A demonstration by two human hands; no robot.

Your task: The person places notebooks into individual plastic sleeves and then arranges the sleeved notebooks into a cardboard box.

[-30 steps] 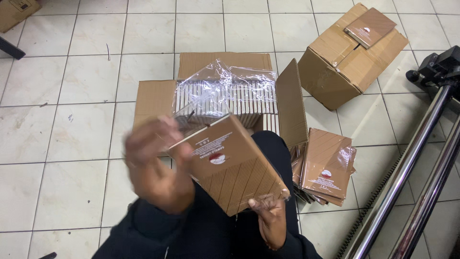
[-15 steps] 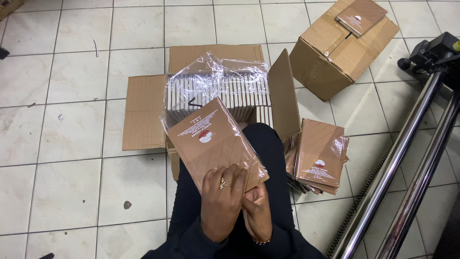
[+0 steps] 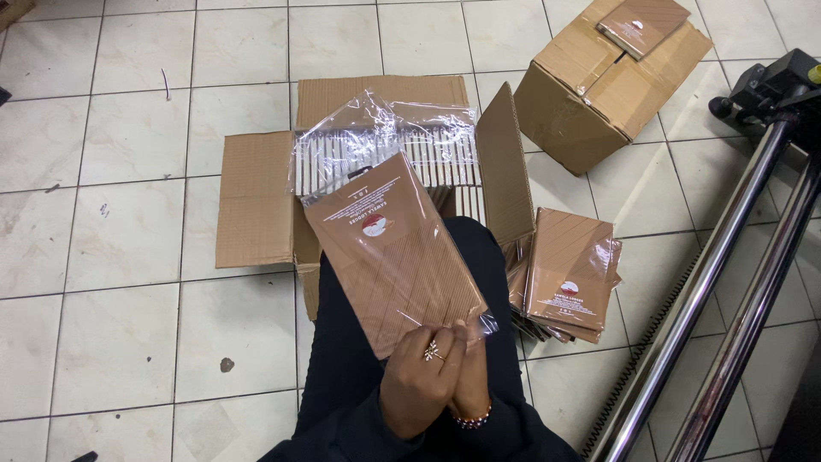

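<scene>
Brown flat packet (image 3: 393, 252) in clear plastic wrap sits in the centre of the frame, tilted so its printed end points to the upper left, held above the person's dark-clothed lap. Both hands meet at its lower edge: the left hand (image 3: 419, 385), with a ring on one finger, has its fingers curled tight around the packet's bottom corner, and the right hand (image 3: 472, 376), with a beaded bracelet at the wrist, pinches the same edge just beside it, the fingers pressed close together.

Behind the packet, an open cardboard box (image 3: 256, 201) lies on the white tiled floor (image 3: 111, 282), its flaps spread, with rows of thin items under a crinkled clear plastic sheet (image 3: 385, 141). Right of centre, a stack of matching brown packets (image 3: 569, 274) rests on the tiles. In the upper right stands a closed cardboard box (image 3: 590, 85) with one packet (image 3: 643, 26) lying on top. Two shiny metal tubes (image 3: 727, 291) run diagonally along the right edge.
</scene>
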